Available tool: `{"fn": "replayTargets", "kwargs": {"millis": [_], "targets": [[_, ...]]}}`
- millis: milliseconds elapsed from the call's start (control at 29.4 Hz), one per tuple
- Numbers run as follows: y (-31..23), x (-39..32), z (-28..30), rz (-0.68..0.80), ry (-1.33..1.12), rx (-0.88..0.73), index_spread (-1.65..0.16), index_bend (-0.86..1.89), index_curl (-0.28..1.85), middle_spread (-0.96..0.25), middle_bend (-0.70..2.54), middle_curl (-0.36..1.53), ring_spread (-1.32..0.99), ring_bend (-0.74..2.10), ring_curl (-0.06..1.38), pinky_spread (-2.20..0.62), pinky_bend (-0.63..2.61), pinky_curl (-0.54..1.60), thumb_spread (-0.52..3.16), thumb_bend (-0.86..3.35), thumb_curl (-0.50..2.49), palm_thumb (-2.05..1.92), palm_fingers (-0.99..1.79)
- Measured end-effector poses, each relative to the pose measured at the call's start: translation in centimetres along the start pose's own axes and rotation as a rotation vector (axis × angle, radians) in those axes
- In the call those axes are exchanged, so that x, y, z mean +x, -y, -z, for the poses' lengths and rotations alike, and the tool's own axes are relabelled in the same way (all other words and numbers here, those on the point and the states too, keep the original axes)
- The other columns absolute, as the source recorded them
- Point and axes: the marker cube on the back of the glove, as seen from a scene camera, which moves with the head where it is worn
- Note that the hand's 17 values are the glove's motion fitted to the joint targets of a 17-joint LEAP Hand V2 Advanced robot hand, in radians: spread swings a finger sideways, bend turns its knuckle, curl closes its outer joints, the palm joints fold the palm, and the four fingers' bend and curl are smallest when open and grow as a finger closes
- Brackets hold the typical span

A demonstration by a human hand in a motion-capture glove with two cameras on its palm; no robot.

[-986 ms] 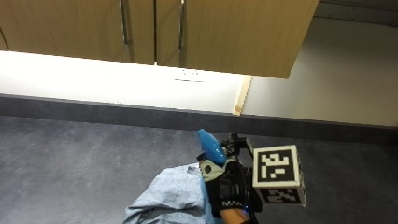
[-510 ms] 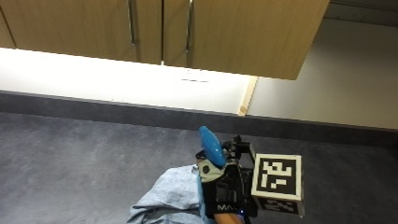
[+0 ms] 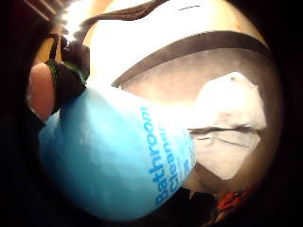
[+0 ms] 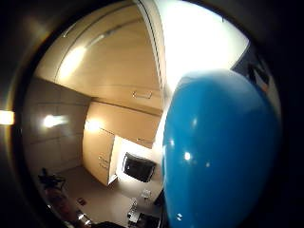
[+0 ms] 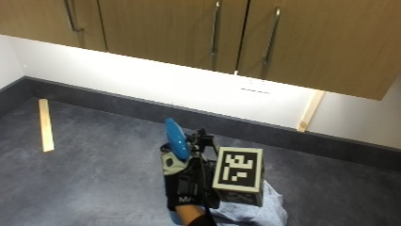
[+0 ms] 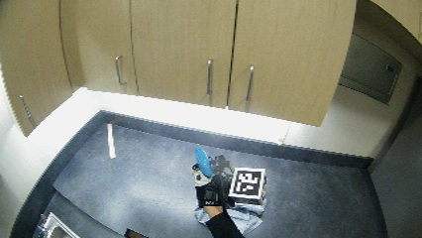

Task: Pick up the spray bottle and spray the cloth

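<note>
Dark grey countertop (image 5: 94, 160), lit white backsplash (image 5: 156, 87), wooden cabinets (image 5: 188, 28) above.

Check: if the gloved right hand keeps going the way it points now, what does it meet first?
Probably nothing close. The right hand, holding the spray bottle, points across bare countertop toward the dark backsplash; that would come first, though depth is unclear. The cloth lies behind it.

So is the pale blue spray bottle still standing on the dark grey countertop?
No, the gloved right hand holds the pale blue spray bottle lifted above the dark grey countertop, next to the crumpled light blue cloth.
</note>
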Motion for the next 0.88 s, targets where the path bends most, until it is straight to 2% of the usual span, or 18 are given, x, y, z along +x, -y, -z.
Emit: {"fn": "replayTargets", "kwargs": {"millis": [306, 884], "targets": [[-1.0, 1.0, -3.9, -0.030, 0.098, -0.029, -0.16, 0.32, 0.63, -0.04, 0.34, 0.56, -0.07, 0.26, 0.49, 0.01, 0.21, 0.43, 0.50, -0.02, 0.75, 1.19, 1.16], [-4.2, 10.7, -5.1, -0.077, -0.015, -0.060, -0.16, 0.32, 0.64, -0.04, 0.34, 0.56, -0.08, 0.25, 0.49, 0.02, 0.18, 0.42, 0.55, -0.02, 0.75, 1.20, 1.13]]}}
